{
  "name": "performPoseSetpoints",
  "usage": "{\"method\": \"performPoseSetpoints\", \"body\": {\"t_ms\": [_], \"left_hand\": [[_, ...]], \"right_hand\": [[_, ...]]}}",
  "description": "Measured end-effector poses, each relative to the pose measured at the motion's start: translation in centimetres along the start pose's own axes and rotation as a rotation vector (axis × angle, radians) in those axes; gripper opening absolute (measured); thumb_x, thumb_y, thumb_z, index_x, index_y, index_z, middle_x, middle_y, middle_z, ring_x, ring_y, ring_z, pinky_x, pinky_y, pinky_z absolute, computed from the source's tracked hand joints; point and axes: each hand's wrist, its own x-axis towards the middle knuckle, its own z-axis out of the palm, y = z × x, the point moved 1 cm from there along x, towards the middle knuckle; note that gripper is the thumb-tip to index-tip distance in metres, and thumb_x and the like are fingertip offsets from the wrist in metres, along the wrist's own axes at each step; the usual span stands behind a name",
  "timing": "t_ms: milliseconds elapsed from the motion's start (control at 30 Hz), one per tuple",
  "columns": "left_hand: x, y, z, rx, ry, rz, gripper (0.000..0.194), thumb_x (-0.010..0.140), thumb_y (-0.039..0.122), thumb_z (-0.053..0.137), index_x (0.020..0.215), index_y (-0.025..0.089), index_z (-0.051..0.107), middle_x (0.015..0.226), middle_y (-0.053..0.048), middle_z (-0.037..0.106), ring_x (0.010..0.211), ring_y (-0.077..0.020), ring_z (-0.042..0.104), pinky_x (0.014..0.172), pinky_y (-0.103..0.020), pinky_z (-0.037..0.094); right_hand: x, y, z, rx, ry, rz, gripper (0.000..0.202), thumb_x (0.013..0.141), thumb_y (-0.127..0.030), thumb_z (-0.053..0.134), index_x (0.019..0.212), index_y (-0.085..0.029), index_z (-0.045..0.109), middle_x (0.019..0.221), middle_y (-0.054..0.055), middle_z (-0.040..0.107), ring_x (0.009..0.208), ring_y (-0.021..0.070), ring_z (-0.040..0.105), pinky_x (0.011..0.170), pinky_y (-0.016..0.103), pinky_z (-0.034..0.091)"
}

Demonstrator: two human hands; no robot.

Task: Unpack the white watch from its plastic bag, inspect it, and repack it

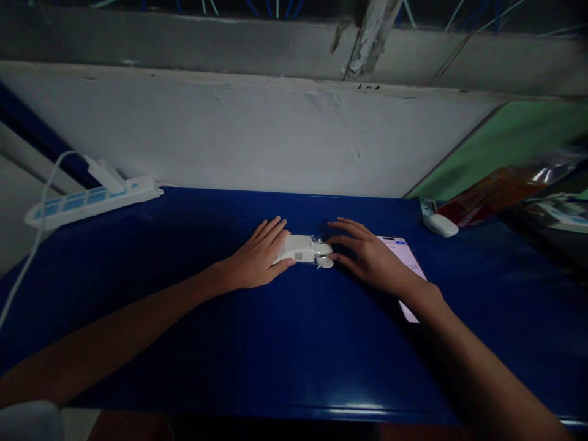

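A small white flat packet (303, 245) with a square printed code lies on the blue table, clear plastic about its right end. My left hand (260, 254) rests over the packet's left end, its thumb along the near edge and its fingers stretched out past the far edge. At the other end, a rounded white piece (324, 249) sticks out in the clear plastic. The thumb and index finger of my right hand (367, 254) close on that piece, while the other fingers stay raised. Under my right wrist lies a phone (408, 263) with a lit screen, partly hidden.
On the left, a white power strip (96, 199) holds a plugged-in charger (108, 176) with a white cable (43, 202). A rounded white object (441, 225) and a reddish plastic bag (500, 190) lie at the back right. A white wall (275, 135) borders the blue table (275, 355).
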Motion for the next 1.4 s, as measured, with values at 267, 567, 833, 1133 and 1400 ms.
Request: {"method": "performPoseSetpoints", "body": {"t_ms": [267,567,833,1133,1400], "left_hand": [[0.0,-0.4,0.5,-0.029,-0.021,0.019,0.056,0.102,0.044,0.041,0.142,0.006,0.035,0.154,-0.025,0.035,0.149,-0.0323,0.021,0.12,-0.053,0.021],[-0.1,-0.3,0.4,-0.005,-0.002,0.015,0.056,0.101,0.046,0.045,0.141,0.006,0.04,0.152,-0.023,0.038,0.15,-0.0376,0.014,0.118,-0.059,0.021],[-0.1,-0.2,0.1,-0.02,-0.02,0.002,0.056,0.1,0.046,0.045,0.14,0.007,0.041,0.152,-0.022,0.038,0.15,-0.037,0.014,0.119,-0.058,0.02],[-0.1,-0.2,0.3,-0.039,0.003,-0.017,0.062,0.095,0.047,0.051,0.142,0.009,0.04,0.152,-0.022,0.038,0.149,-0.0362,0.018,0.118,-0.057,0.022],[-0.1,-0.2,0.0,-0.015,-0.058,-0.032,0.074,0.096,0.054,0.046,0.15,0.006,0.03,0.156,-0.024,0.031,0.15,-0.0371,0.015,0.119,-0.056,0.018]], "right_hand": [[-0.1,-0.5,0.8,0.084,-0.114,-0.014,0.046,0.096,-0.035,0.057,0.14,-0.021,0.055,0.153,0.014,0.044,0.145,0.0334,0.033,0.113,0.06,0.035],[0.6,-0.9,1.0,0.052,0.002,-0.027,0.033,0.101,-0.024,0.042,0.124,-0.015,0.064,0.132,0.015,0.064,0.134,0.0306,0.05,0.108,0.055,0.043],[0.1,-0.8,-0.8,0.148,0.324,0.145,0.024,0.098,-0.037,0.05,0.091,-0.02,0.065,0.103,0.014,0.069,0.105,0.03,0.066,0.093,0.05,0.051],[0.9,0.5,0.2,1.007,0.487,0.508,0.059,0.099,-0.064,0.021,0.1,-0.022,0.063,0.111,0.016,0.073,0.108,0.0296,0.069,0.09,0.048,0.058],[0.5,0.2,-1.0,0.824,0.348,0.404,0.046,0.105,-0.03,0.024,0.136,-0.018,0.055,0.129,0.016,0.067,0.121,0.0294,0.062,0.096,0.054,0.056]]}}
